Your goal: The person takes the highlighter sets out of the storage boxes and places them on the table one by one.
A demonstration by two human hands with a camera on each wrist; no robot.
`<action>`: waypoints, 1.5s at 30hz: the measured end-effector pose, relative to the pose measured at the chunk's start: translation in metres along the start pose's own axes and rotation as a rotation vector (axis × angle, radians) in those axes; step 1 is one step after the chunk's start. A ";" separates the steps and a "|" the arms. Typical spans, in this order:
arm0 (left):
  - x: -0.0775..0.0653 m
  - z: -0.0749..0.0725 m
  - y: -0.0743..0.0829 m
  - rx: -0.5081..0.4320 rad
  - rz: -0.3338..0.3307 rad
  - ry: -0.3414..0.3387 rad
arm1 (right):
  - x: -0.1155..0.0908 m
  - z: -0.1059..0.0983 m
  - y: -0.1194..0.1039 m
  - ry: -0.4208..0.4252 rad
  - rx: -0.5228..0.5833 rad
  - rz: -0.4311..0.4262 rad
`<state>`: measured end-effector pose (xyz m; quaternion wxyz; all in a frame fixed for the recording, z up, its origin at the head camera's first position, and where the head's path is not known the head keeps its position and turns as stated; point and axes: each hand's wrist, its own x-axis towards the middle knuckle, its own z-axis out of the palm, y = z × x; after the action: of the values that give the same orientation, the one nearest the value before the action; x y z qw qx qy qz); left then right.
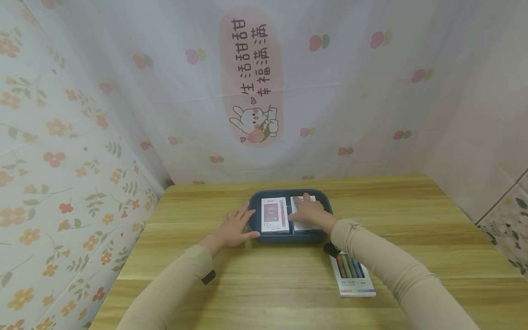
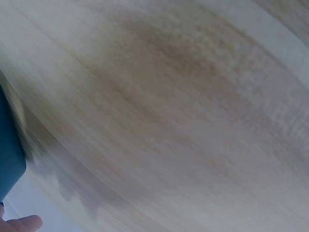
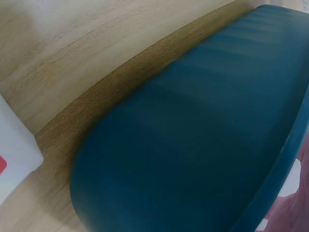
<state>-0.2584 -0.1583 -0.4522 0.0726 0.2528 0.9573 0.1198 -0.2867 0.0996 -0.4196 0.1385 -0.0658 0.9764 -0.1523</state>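
A dark blue two-compartment box (image 1: 271,239) sits near the far edge of the table. In its left compartment lies a white carton with a purple panel (image 1: 271,213), marked 12. My left hand (image 1: 231,230) is at the box's left end, fingers spread and fingertips right at the rim. My right hand (image 1: 309,212) reaches over the right compartment and rests its spread fingers on a second white carton (image 1: 302,226), mostly hidden beneath it. The right wrist view shows the blue box's outer wall (image 3: 183,130) close up, with part of that hand at the right edge.
Near my right forearm a white pack of coloured sticks (image 1: 350,268) lies on the wooden table (image 1: 264,284), its window showing several colours. A printed curtain (image 1: 350,91) hangs behind the table, and a floral one (image 1: 62,183) hangs on the left.
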 end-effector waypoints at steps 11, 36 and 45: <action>0.001 0.001 -0.002 -0.010 0.007 0.008 | 0.000 -0.002 0.001 0.007 0.011 -0.017; -0.001 -0.001 0.002 -0.018 0.004 0.006 | -0.004 -0.012 0.005 0.047 -0.008 -0.051; -0.002 -0.002 0.003 -0.025 0.009 0.002 | -0.010 -0.020 0.000 0.062 -0.034 -0.058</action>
<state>-0.2560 -0.1576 -0.4491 0.0744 0.2561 0.9546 0.1325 -0.2826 0.1069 -0.3985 0.1027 -0.0918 0.9803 -0.1418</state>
